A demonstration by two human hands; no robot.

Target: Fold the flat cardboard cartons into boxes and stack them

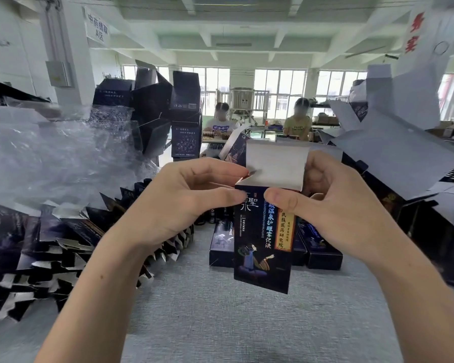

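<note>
Between the left hand [184, 203] and right hand [333, 203], both pinching its top, the upright carton [264, 247] hangs above the table [220, 323].

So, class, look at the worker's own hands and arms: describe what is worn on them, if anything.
Nothing is worn. The left hand and right hand are bare: no gloves or rings show. The left forearm and right forearm are bare down to the picture's edge, with no sleeve, watch or bracelet in view. The right thumbnail looks short and unpainted.
</note>
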